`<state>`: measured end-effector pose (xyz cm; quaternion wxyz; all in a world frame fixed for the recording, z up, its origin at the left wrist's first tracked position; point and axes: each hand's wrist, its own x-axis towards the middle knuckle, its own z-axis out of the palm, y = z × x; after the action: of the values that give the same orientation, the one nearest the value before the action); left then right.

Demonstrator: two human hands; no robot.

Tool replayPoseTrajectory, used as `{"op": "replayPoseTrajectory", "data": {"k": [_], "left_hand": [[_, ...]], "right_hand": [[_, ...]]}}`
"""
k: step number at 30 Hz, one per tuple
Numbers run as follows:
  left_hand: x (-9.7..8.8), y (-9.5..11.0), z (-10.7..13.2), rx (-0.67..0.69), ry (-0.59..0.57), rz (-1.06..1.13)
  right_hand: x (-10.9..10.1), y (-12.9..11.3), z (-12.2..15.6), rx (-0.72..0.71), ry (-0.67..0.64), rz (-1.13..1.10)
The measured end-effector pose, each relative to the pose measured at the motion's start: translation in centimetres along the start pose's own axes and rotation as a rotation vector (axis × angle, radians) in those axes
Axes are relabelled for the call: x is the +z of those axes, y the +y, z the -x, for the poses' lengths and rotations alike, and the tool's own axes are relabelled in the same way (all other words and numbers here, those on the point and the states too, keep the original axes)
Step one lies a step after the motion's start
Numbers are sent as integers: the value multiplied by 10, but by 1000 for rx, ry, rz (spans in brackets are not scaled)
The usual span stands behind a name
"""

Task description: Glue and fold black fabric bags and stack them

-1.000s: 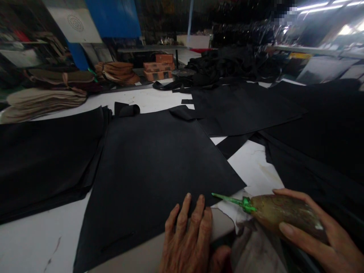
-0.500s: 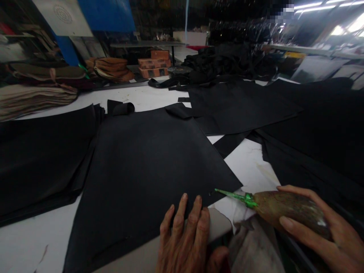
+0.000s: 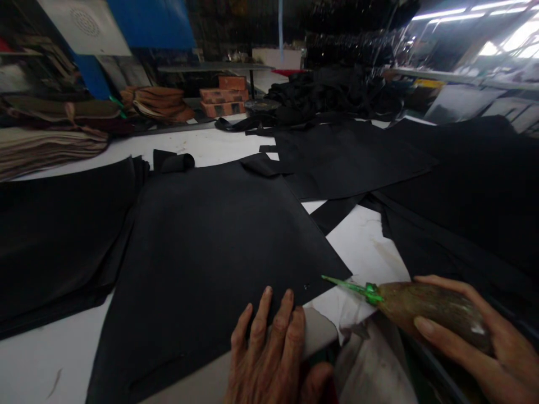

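A large black sheet (image 3: 219, 230), leather-like, lies in front of me with a small shiny spot near its right front edge. My left hand (image 3: 269, 353) rests palm down on the sheet's front edge, fingers spread and extended. My right hand (image 3: 484, 336) is wrapped around a brown, stained squeeze bottle (image 3: 429, 311) with a narrow green nozzle (image 3: 347, 286). The bottle lies nearly level, its nozzle pointing left over the sheet's right front corner. Whether the tip touches the sheet I cannot tell. Pale crumpled cloth (image 3: 366, 365) hangs below the nozzle.
On the left lies a stack of black sheets (image 3: 59, 235). More black pieces (image 3: 345, 157) cover the white table (image 3: 202, 143) at the back right. Behind are bundled tan pieces (image 3: 46, 148), brown pieces (image 3: 155, 104), orange boxes (image 3: 225, 95) and piled black straps (image 3: 328, 92).
The nozzle tip has moved slightly right and away from the shiny spot on the sheet. My left hand keeps its place on the sheet. The whole view has shifted a little.
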<state>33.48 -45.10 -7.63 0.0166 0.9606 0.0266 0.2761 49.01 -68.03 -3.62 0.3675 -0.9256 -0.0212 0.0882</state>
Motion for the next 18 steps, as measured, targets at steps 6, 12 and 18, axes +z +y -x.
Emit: {"op": "replayPoseTrajectory", "data": {"k": [6,12,18], "left_hand": [[-1,0,-2,-14,3,29],[-1,0,-3,-12,14,35],[1,-1,-1,-12,11,15]], "right_hand": [[-1,5,0,-28,9,10],[2,-4,8,-61,-32,-40],[23,-2,17,-39,-256,-290]]}}
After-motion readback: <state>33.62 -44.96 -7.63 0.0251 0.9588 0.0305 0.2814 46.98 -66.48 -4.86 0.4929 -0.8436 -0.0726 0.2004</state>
